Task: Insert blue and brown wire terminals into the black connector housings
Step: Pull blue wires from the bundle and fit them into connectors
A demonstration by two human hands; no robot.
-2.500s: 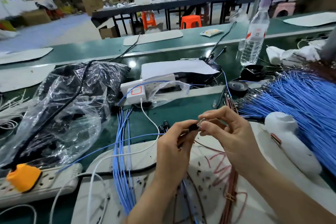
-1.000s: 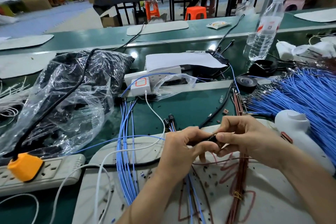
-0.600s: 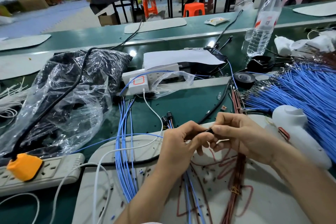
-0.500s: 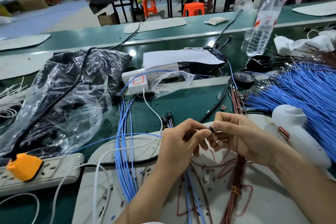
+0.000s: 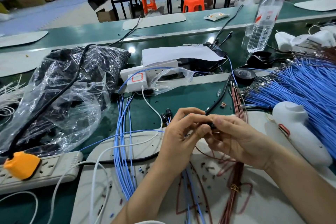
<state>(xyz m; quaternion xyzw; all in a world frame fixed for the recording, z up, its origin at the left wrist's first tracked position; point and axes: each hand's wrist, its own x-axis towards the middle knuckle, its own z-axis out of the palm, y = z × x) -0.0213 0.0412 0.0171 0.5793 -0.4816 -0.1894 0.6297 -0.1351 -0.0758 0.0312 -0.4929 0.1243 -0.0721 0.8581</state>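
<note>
My left hand and my right hand meet fingertip to fingertip over the white mat. Between them sits a small black connector housing, mostly hidden by the fingers; both hands pinch it. A thin brown wire trails from under my right hand, and blue wires run down below my left wrist. Two finished black housings with blue wires lie just left of my left hand. A brown wire bundle lies to the right, beside a big heap of blue wires.
A bundle of blue wires runs down the bench at the left. A clear plastic bag, a power strip with an orange plug, a white plastic tool, a black tape roll and a water bottle surround the work spot.
My hands came down from a raised position toward the mat and closed tighter on the housing. The brown wire end held up earlier is now hidden between my fingers.
</note>
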